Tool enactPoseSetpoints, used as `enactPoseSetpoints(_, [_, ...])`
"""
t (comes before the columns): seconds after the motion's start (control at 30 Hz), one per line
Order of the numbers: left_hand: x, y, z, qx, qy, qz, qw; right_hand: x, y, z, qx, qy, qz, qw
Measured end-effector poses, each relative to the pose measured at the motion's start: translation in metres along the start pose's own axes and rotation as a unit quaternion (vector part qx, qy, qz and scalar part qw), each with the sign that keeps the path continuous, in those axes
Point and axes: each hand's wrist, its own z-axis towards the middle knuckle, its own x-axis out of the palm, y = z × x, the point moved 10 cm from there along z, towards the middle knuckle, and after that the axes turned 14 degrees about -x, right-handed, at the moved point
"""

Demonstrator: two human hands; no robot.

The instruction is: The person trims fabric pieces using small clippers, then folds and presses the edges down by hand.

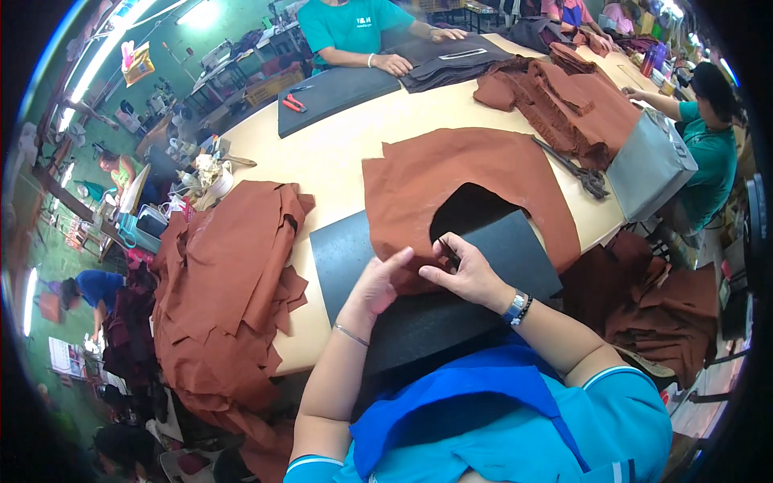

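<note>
A brown fabric piece (pixel 419 173) with a large curved cutout lies partly over a black board (pixel 342 249) in front of me. My left hand (pixel 378 283) is at its near left edge, thumb stretched along the cloth; the other fingers are folded and partly hidden, and it seems to grip that edge. Close on the right, my right hand (pixel 469 274) is closed with thumb and fingertips drawn together beside the cutout. A small dark spot shows between its fingers, but what it holds is too hidden to name.
Stacked brown pieces (pixel 233 258) hang over the table's left side. More brown cloth (pixel 564 105) lies far right, near a grey box (pixel 652 165). Red-handled pliers (pixel 295 103) rest on a far black board (pixel 338 97). A co-worker (pixel 354 32) stands across the table.
</note>
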Motion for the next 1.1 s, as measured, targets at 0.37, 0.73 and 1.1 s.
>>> enactPoseSetpoints(0.37, [-0.024,0.018,0.005,-0.044,-0.011,-0.147,0.988,0.008,0.005,0.003,0.029,0.060,0.059,0.996])
enactPoseSetpoints(0.73, [-0.034,-0.009,-0.007,0.058,-0.123,-0.012,0.991,-0.074,-0.054,0.068,-0.129,-0.096,-0.068,0.985])
enactPoseSetpoints(1.1, [-0.044,-0.031,-0.023,0.129,-0.178,0.040,0.975,0.042,-0.044,-0.019,0.324,0.045,0.342,0.881])
